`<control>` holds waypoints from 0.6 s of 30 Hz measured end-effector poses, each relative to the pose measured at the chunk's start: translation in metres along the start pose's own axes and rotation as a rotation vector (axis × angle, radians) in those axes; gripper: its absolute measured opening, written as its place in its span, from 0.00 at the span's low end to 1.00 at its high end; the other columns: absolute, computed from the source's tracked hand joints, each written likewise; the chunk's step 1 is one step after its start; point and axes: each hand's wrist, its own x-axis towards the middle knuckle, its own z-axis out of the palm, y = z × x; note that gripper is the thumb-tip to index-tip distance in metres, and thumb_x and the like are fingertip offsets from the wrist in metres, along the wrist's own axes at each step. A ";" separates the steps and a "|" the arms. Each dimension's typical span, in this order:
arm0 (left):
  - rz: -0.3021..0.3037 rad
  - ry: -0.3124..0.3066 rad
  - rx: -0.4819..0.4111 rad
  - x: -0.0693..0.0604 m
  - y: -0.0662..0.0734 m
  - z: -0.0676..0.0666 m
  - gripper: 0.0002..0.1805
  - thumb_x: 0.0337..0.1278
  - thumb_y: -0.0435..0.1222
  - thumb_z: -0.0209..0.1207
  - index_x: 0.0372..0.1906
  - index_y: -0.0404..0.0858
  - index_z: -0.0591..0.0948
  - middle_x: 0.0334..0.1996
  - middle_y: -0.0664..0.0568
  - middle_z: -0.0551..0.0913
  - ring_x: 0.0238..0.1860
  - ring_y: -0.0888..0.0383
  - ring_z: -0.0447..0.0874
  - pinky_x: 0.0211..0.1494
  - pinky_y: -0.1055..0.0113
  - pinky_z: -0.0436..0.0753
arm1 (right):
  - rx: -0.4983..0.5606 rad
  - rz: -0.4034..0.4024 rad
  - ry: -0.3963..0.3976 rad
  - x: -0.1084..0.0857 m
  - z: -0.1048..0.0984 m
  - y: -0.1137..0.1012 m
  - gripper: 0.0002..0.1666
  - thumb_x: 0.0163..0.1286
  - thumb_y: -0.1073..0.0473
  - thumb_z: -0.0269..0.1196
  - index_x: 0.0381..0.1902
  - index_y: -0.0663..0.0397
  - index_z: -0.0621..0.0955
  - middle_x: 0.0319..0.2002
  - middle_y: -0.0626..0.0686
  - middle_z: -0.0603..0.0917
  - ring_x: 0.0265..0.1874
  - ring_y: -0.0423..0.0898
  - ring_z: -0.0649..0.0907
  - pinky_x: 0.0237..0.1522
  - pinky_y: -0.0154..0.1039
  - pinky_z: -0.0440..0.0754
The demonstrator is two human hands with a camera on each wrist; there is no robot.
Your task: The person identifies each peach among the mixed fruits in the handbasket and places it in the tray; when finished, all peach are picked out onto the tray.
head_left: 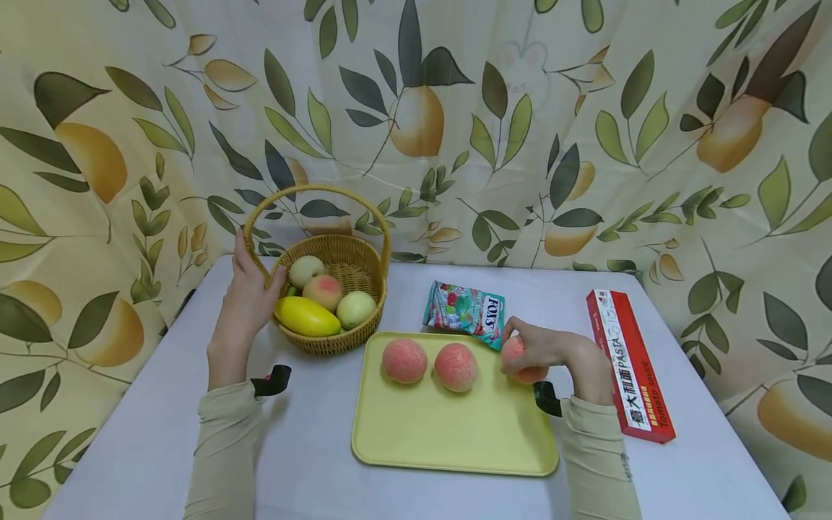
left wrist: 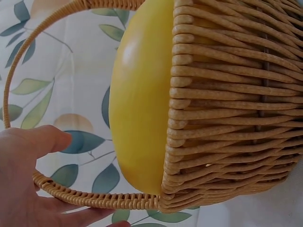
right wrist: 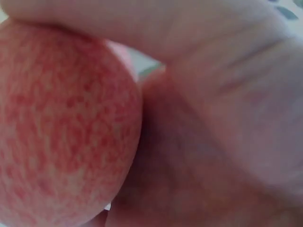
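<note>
Right of centre, the right hand (head_left: pixel 544 347) grips a peach (head_left: pixel 513 349) over the tray's (head_left: pixel 455 437) upper right; a loose hold could let it roll. Left of centre, the left hand (head_left: pixel 249 297) holds the basket handle (head_left: pixel 318 188); an uneven pull might tip out the fruit (head_left: pixel 307 316).

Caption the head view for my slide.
Left hand touching a fruit basket handle; right hand gripping a pink peach at the yellow tray.

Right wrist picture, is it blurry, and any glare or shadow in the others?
Right wrist: the right hand looks blurred, the peach clearer; left wrist: a pale highlight on the yellow fruit; head: a faint shadow on the table beside the left sleeve.
</note>
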 end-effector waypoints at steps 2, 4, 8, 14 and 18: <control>-0.004 -0.001 -0.006 0.000 0.000 0.002 0.52 0.77 0.57 0.43 0.79 0.47 0.18 0.81 0.26 0.41 0.60 0.18 0.73 0.61 0.26 0.74 | -0.016 0.016 -0.011 0.002 0.002 -0.002 0.35 0.62 0.49 0.71 0.59 0.51 0.65 0.47 0.57 0.76 0.46 0.52 0.77 0.42 0.41 0.74; 0.001 0.002 -0.005 0.000 -0.001 0.002 0.52 0.77 0.57 0.42 0.79 0.47 0.18 0.81 0.27 0.41 0.59 0.18 0.73 0.60 0.26 0.74 | -0.018 0.032 -0.021 0.006 0.004 -0.004 0.35 0.63 0.49 0.71 0.59 0.51 0.66 0.47 0.56 0.76 0.47 0.51 0.76 0.42 0.41 0.74; 0.010 0.004 -0.006 0.002 -0.002 0.001 0.52 0.77 0.57 0.42 0.79 0.47 0.18 0.82 0.28 0.40 0.60 0.17 0.72 0.60 0.25 0.73 | 0.002 0.028 -0.032 0.012 0.008 -0.007 0.35 0.63 0.50 0.72 0.60 0.51 0.66 0.46 0.56 0.76 0.47 0.51 0.76 0.41 0.40 0.74; 0.002 0.010 -0.009 0.000 -0.002 0.001 0.52 0.78 0.56 0.43 0.79 0.47 0.18 0.82 0.28 0.39 0.61 0.18 0.72 0.61 0.26 0.73 | -0.017 -0.024 -0.026 0.012 0.005 -0.007 0.35 0.61 0.51 0.73 0.58 0.54 0.67 0.48 0.57 0.76 0.48 0.52 0.76 0.44 0.39 0.73; 0.001 0.004 -0.021 0.000 -0.001 0.003 0.52 0.77 0.57 0.43 0.79 0.47 0.18 0.82 0.29 0.38 0.61 0.18 0.72 0.62 0.26 0.72 | -0.017 -0.020 -0.033 0.010 0.004 -0.004 0.35 0.61 0.51 0.72 0.59 0.54 0.68 0.49 0.57 0.77 0.49 0.52 0.76 0.46 0.40 0.73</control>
